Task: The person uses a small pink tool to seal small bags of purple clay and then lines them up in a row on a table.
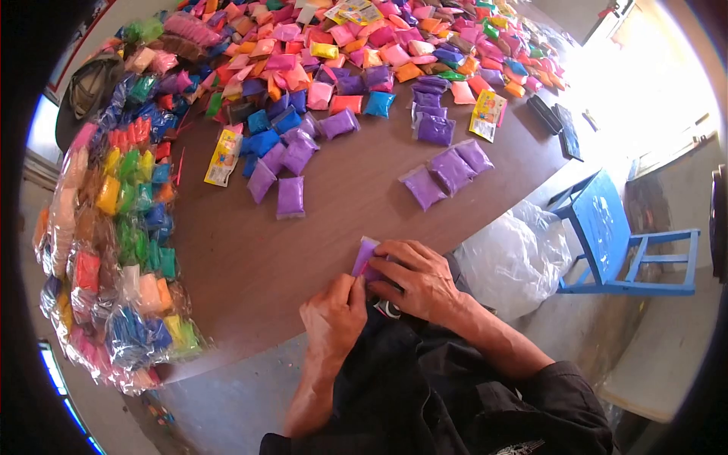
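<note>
A small purple packet (365, 255) is at the table's near edge, between my two hands. My left hand (336, 311) has its thumb and fingers pressed together at the packet's lower left end. My right hand (415, 279) lies over the packet's right side, its fingers bent around it. A thin pinkish-red line shows by the fingertips; what it belongs to is too small to tell. Farther up the table, three purple packets (453, 170) lie side by side on the right, and a single purple packet (290, 197) lies at the left beside several others.
Colourful packets (364, 45) are heaped along the back of the table (250, 258). Bagged packets (125, 250) line the left edge. Yellow printed cards (224, 156) lie nearby. On the right are a clear plastic bag (512, 258), a blue chair (603, 216) and a dark case (544, 115).
</note>
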Demonstrator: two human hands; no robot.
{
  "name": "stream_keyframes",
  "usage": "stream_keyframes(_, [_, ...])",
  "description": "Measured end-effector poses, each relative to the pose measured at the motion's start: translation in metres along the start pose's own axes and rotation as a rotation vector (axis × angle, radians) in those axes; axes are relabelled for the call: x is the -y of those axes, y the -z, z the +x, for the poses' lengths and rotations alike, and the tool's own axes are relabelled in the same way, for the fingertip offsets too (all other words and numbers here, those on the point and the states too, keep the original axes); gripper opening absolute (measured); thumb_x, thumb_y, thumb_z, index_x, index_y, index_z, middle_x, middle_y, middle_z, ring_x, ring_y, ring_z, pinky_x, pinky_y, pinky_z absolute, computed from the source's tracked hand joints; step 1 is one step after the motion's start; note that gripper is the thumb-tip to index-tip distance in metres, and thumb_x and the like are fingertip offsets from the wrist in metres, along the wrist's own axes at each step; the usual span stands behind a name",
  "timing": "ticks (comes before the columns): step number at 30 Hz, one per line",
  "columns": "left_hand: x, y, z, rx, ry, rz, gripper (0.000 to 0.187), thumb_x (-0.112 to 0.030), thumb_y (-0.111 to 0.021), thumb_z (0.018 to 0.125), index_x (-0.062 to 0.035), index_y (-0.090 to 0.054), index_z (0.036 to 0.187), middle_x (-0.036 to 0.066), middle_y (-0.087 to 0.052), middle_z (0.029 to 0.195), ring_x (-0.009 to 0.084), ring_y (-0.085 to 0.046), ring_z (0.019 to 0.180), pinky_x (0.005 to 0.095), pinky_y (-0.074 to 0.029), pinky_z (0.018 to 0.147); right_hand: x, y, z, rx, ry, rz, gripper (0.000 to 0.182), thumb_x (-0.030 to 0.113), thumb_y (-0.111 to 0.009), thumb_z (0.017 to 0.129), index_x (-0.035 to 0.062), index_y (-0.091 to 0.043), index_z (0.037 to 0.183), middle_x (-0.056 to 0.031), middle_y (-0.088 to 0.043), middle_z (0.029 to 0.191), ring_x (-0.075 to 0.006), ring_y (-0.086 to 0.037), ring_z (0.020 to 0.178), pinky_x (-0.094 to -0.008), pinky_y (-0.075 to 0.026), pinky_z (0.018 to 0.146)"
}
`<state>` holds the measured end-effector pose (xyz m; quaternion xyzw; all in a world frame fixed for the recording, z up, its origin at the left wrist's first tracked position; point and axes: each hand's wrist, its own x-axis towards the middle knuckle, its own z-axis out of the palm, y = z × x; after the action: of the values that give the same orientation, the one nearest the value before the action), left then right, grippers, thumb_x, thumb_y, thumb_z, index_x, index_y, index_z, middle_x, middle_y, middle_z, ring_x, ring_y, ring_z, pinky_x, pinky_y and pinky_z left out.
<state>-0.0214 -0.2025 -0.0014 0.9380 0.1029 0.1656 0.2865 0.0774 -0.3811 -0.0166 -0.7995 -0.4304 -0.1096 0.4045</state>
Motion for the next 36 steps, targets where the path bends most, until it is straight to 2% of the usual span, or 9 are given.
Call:
stream_keyframes(2, [0.003, -0.001, -0.001, 0.002, -0.026, 0.136, 0.025, -0.018, -0.08, 0.103, -0.0056, -0.068, 0.085, 0.017, -0.069, 0.075, 0.0362, -0.071, 0.065, 0.0447, -0.051, 0.058, -0.002, 0.001, 0.002, 0.014, 0.015, -0.027, 0.032, 0.02, -0.091, 0.084, 0.0098, -0.078, 0.112, -0.0067, -0.069, 0.119, -0.0276, -0.07, 0.103, -0.0411, -0.062, 0.084])
stream_keyframes(8, [0.026, 0.005, 0.016, -0.063, 0.058, 0.101, 0.025, -0.019, -0.079, 0.104, -0.006, -0.067, 0.086, 0.017, -0.069, 0.076, 0.0398, -0.07, 0.067, 0.0471, -0.052, 0.06, -0.001, -0.01, -0.005, -0.02, 0.006, -0.071, 0.027, 0.019, -0.089, 0.087, 0.0105, -0.079, 0.11, -0.0047, -0.069, 0.115, -0.0252, -0.07, 0.099, -0.0402, -0.062, 0.082])
stream_keyframes(11, [0.009, 0.003, 0.008, -0.137, -0.096, -0.007, 0.029, -0.023, -0.078, 0.104, -0.0111, -0.063, 0.082, 0.013, -0.069, 0.075, 0.0381, -0.07, 0.065, 0.0508, -0.052, 0.057, -0.001, -0.009, -0.006, -0.041, -0.008, -0.069, 0.025, 0.018, -0.088, 0.087, 0.0109, -0.08, 0.109, -0.0041, -0.069, 0.114, -0.0246, -0.07, 0.1, -0.0398, -0.062, 0.082])
stream_keyframes(17, [0.037, -0.003, 0.016, -0.13, -0.001, 0.131, 0.028, -0.022, -0.079, 0.103, -0.0095, -0.065, 0.083, 0.013, -0.069, 0.075, 0.0396, -0.07, 0.066, 0.0512, -0.053, 0.058, 0.0, -0.011, -0.006, -0.044, 0.002, -0.085, 0.024, 0.018, -0.088, 0.087, 0.0112, -0.081, 0.109, -0.0034, -0.07, 0.113, -0.024, -0.069, 0.1, -0.0393, -0.061, 0.082])
stream_keyframes(20, [0.022, 0.012, 0.016, -0.054, 0.02, 0.014, 0.028, -0.023, -0.078, 0.104, -0.0097, -0.065, 0.083, 0.014, -0.07, 0.077, 0.0402, -0.069, 0.066, 0.051, -0.052, 0.059, -0.001, -0.013, -0.005, -0.053, -0.01, -0.083, 0.024, 0.018, -0.088, 0.087, 0.0113, -0.081, 0.109, -0.0032, -0.07, 0.113, -0.0237, -0.069, 0.099, -0.0395, -0.061, 0.082])
stream_keyframes(23, [0.019, 0.002, 0.004, -0.027, -0.073, -0.037, 0.026, -0.018, -0.079, 0.105, -0.0032, -0.068, 0.087, 0.018, -0.068, 0.076, 0.035, -0.069, 0.065, 0.0448, -0.051, 0.06, 0.001, -0.014, -0.005, -0.059, -0.011, -0.08, 0.024, 0.018, -0.088, 0.087, 0.0113, -0.081, 0.109, -0.003, -0.07, 0.113, -0.0237, -0.069, 0.098, -0.0396, -0.061, 0.081])
stream_keyframes(27, [0.035, 0.005, 0.016, -0.037, -0.007, 0.07, 0.026, -0.018, -0.079, 0.105, -0.0028, -0.068, 0.087, 0.018, -0.068, 0.076, 0.0355, -0.07, 0.065, 0.043, -0.051, 0.06, -0.001, -0.015, -0.005, -0.083, 0.005, -0.078, 0.024, 0.018, -0.088, 0.088, 0.0113, -0.082, 0.11, -0.0026, -0.07, 0.112, -0.0238, -0.068, 0.096, -0.0392, -0.06, 0.08])
stream_keyframes(33, [0.029, 0.005, 0.006, -0.032, -0.069, 0.0, 0.025, -0.018, -0.078, 0.106, -0.0035, -0.068, 0.087, 0.018, -0.068, 0.077, 0.0355, -0.068, 0.064, 0.0434, -0.051, 0.059, 0.004, -0.013, -0.005, -0.08, -0.041, -0.08, 0.026, 0.013, -0.091, 0.08, 0.0097, -0.084, 0.105, -0.0042, -0.073, 0.109, -0.0246, -0.071, 0.095, -0.0386, -0.061, 0.081])
stream_keyframes(36, [0.043, 0.006, 0.011, -0.055, -0.021, 0.076, 0.024, -0.017, -0.079, 0.104, -0.0055, -0.068, 0.087, 0.016, -0.069, 0.077, 0.0358, -0.068, 0.064, 0.0443, -0.052, 0.059, -0.002, -0.016, -0.008, -0.096, -0.007, -0.066, 0.023, 0.017, -0.089, 0.087, 0.0119, -0.082, 0.108, -0.0027, -0.072, 0.112, -0.0236, -0.068, 0.096, -0.0394, -0.059, 0.079])
